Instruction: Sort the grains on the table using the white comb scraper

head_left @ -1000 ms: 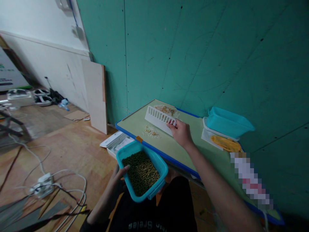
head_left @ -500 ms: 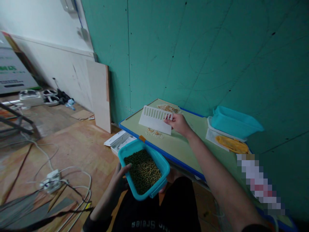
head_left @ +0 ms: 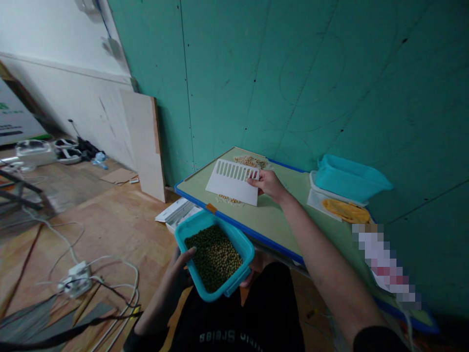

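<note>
In my left hand point(head_left: 183, 264) is a turquoise plastic container point(head_left: 240, 239), thumb over its rim and the other fingers hidden beneath. It holds dark green beans point(head_left: 200, 239) and pale yellow beans point(head_left: 224, 259), and sits tilted below the table's near edge, over my lap. My right hand point(head_left: 269, 186) grips one end of a white slotted plastic scraper point(head_left: 229, 187) above the table. Behind the scraper lies a pile of mixed pale grains point(head_left: 251, 161). A smaller scatter of grains point(head_left: 227, 199) shows at its lower edge, partly covered.
The pale green table point(head_left: 282, 234) has a blue edge and stands against a green wall point(head_left: 227, 73). At its right are a turquoise basket point(head_left: 351, 178), a yellow cloth point(head_left: 346, 210) and a blurred-out item point(head_left: 388, 264). Cables and a power strip point(head_left: 78, 278) lie on the floor.
The scraper has come slightly toward the table's near edge and covers more of the small grain scatter. The whole view has shifted a little; my left hand still holds the container.
</note>
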A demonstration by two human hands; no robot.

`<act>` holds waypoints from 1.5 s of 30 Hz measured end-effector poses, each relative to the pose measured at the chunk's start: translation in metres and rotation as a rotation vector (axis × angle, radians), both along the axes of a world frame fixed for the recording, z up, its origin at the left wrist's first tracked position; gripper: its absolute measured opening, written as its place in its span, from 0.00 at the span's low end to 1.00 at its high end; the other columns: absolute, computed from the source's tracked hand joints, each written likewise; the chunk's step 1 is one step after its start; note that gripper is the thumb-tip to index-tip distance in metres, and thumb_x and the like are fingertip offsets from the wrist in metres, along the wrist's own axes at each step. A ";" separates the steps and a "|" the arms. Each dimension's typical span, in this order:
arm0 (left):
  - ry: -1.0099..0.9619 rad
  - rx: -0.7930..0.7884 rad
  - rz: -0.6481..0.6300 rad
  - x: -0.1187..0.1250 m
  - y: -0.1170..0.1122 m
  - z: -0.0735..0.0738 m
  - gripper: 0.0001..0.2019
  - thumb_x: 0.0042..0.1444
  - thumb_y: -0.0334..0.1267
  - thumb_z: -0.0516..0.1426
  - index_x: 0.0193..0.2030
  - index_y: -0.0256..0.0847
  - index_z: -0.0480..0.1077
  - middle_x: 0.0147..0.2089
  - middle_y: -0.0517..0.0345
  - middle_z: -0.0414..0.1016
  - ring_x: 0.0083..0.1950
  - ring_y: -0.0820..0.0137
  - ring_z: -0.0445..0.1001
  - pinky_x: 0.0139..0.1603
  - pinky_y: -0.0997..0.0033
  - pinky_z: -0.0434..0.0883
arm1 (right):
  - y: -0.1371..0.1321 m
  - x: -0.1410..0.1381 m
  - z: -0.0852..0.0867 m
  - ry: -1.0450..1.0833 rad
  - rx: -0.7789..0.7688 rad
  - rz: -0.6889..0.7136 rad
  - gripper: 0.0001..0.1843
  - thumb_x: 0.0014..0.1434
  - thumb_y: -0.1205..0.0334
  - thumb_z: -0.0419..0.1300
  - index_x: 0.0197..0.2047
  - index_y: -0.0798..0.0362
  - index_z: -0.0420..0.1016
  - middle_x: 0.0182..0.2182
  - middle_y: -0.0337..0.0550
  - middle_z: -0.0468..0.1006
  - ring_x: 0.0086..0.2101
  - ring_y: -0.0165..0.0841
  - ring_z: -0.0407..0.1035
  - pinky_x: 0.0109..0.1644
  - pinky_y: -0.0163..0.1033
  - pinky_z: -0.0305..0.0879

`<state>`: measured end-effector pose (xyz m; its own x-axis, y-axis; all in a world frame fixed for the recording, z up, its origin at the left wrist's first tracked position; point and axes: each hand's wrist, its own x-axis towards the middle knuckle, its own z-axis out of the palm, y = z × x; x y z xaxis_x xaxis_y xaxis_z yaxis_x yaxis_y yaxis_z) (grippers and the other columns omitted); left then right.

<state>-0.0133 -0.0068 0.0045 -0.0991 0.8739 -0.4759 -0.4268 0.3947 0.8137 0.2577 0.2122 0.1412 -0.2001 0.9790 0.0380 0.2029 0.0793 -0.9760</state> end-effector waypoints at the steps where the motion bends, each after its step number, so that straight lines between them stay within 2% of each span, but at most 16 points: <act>1: -0.008 0.008 0.000 0.000 0.000 0.000 0.46 0.56 0.58 0.72 0.79 0.50 0.65 0.70 0.43 0.83 0.64 0.40 0.85 0.50 0.52 0.87 | -0.001 0.001 0.001 0.003 -0.013 -0.002 0.14 0.51 0.57 0.80 0.34 0.52 0.82 0.28 0.41 0.85 0.28 0.37 0.79 0.26 0.37 0.75; 9: -0.006 0.015 -0.009 -0.001 0.002 -0.006 0.47 0.57 0.58 0.72 0.80 0.49 0.63 0.72 0.43 0.81 0.66 0.42 0.84 0.52 0.53 0.87 | -0.005 0.003 0.002 0.025 -0.087 0.044 0.11 0.54 0.60 0.79 0.36 0.53 0.83 0.29 0.43 0.86 0.28 0.36 0.79 0.27 0.38 0.77; 14: -0.007 0.005 -0.009 -0.002 0.002 -0.006 0.48 0.55 0.58 0.72 0.80 0.49 0.64 0.63 0.43 0.87 0.62 0.41 0.86 0.49 0.51 0.87 | -0.007 0.002 0.002 0.029 -0.104 0.066 0.12 0.54 0.59 0.80 0.36 0.52 0.83 0.30 0.43 0.86 0.29 0.36 0.80 0.27 0.38 0.77; 20: -0.017 -0.008 -0.008 -0.001 0.001 -0.002 0.44 0.59 0.55 0.71 0.79 0.51 0.63 0.66 0.45 0.86 0.63 0.44 0.86 0.53 0.50 0.86 | -0.008 0.002 0.001 0.029 -0.098 0.070 0.14 0.54 0.57 0.80 0.36 0.53 0.83 0.31 0.45 0.87 0.29 0.37 0.80 0.28 0.39 0.78; 25: -0.009 0.012 -0.020 -0.002 0.001 -0.002 0.47 0.57 0.58 0.72 0.80 0.50 0.63 0.63 0.44 0.87 0.62 0.42 0.86 0.53 0.49 0.86 | -0.007 0.002 0.000 0.021 -0.096 0.053 0.12 0.55 0.58 0.79 0.36 0.53 0.83 0.31 0.45 0.86 0.30 0.38 0.80 0.29 0.40 0.78; 32: -0.023 -0.020 -0.011 -0.004 0.005 -0.012 0.50 0.53 0.59 0.73 0.79 0.49 0.63 0.66 0.42 0.85 0.64 0.41 0.85 0.52 0.49 0.86 | -0.011 -0.003 0.001 0.046 -0.110 0.080 0.13 0.54 0.58 0.79 0.36 0.53 0.83 0.30 0.43 0.86 0.29 0.36 0.79 0.28 0.39 0.78; 38: 0.007 0.000 0.019 0.001 0.000 -0.002 0.47 0.54 0.58 0.73 0.78 0.49 0.66 0.63 0.45 0.87 0.63 0.42 0.85 0.54 0.51 0.86 | -0.012 -0.006 0.001 0.051 -0.097 0.047 0.13 0.53 0.57 0.79 0.36 0.53 0.83 0.30 0.44 0.86 0.29 0.37 0.79 0.29 0.40 0.78; 45: 0.006 0.006 -0.010 -0.001 0.002 -0.005 0.49 0.54 0.60 0.73 0.79 0.49 0.64 0.65 0.44 0.86 0.60 0.41 0.87 0.48 0.52 0.87 | -0.012 -0.012 -0.004 0.055 -0.107 0.080 0.13 0.53 0.57 0.79 0.37 0.53 0.83 0.31 0.45 0.86 0.29 0.37 0.79 0.29 0.40 0.78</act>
